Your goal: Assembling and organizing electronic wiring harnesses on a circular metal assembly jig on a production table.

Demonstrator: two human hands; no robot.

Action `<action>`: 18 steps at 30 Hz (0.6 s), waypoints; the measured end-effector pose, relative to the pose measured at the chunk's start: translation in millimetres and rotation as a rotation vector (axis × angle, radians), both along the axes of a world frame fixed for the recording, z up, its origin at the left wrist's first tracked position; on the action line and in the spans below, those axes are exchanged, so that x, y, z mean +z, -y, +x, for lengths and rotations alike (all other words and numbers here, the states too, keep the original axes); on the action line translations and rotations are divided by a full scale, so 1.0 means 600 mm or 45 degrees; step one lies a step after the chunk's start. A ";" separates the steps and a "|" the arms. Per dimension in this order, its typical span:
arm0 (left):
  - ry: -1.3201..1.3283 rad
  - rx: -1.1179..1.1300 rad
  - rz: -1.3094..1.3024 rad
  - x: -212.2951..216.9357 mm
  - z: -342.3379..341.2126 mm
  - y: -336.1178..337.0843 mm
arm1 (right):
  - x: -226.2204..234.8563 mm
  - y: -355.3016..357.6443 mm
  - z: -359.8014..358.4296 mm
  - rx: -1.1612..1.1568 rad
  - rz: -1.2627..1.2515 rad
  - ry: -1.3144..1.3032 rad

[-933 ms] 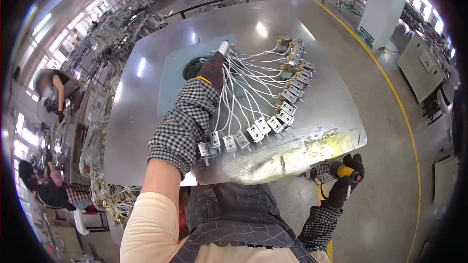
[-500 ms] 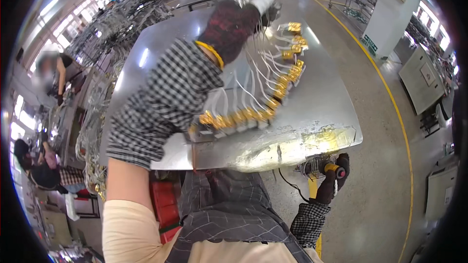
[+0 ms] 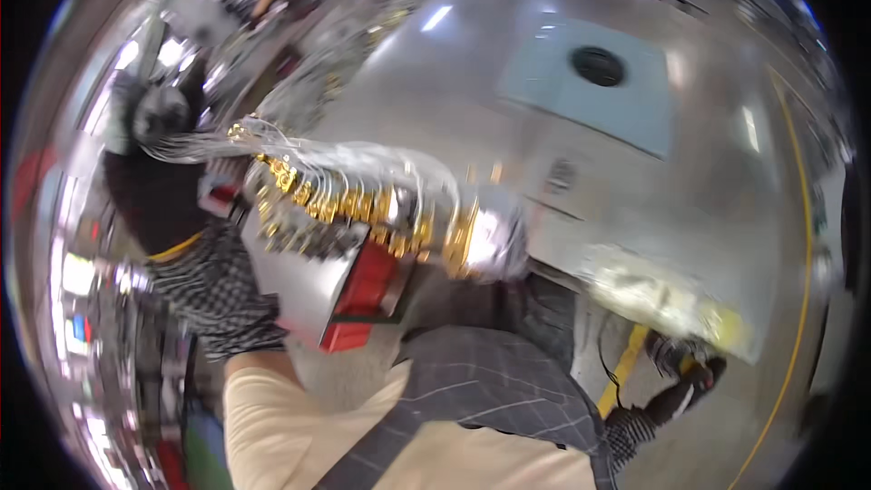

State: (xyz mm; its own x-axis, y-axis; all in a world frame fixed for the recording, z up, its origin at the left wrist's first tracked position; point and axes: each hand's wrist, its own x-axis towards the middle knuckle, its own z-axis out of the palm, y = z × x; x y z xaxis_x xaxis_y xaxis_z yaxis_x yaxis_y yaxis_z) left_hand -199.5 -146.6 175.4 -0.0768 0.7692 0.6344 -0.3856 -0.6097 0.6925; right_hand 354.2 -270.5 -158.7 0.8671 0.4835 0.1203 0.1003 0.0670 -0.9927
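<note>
Left hand (image 3: 150,186), dark glove, closed on white wire bundle (image 3: 272,141) at 9 o'clock; gold-tipped connectors (image 3: 363,204) dangle over metal table (image 3: 508,63) edge. Risk, my guess: loose ends snag edge, tangle. Right hand (image 3: 680,390), 4 o'clock, clasps yellow-handled tool (image 3: 626,367). Blue rectangular pad (image 3: 590,82) at 1 o'clock. Red-sided box (image 3: 358,295) below connectors.

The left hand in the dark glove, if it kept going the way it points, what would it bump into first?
The picture is blurred, so this is a guess. The left hand points up and left, holding a bundle of white wires. Beyond it lies a blurred rack; the way looks free until there.
</note>
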 end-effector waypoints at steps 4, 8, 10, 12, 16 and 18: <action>-0.622 1.285 -0.003 -0.092 -0.081 0.086 | -0.026 -0.018 0.018 -0.110 -0.074 0.205; -0.447 1.564 -0.427 -0.186 -0.193 0.143 | -0.030 -0.022 0.029 -0.127 -0.235 0.257; -0.403 1.715 -0.441 -0.227 -0.257 0.151 | -0.032 -0.020 0.038 -0.088 -0.294 0.232; -0.377 1.729 -0.514 -0.249 -0.304 0.127 | -0.035 -0.017 0.052 -0.102 -0.316 0.217; -0.310 1.688 -0.500 -0.309 -0.433 0.070 | -0.047 -0.026 0.069 -0.029 -0.378 0.137; -0.449 1.594 -0.617 -0.347 -0.462 0.013 | -0.045 -0.013 0.084 -0.007 -0.394 0.093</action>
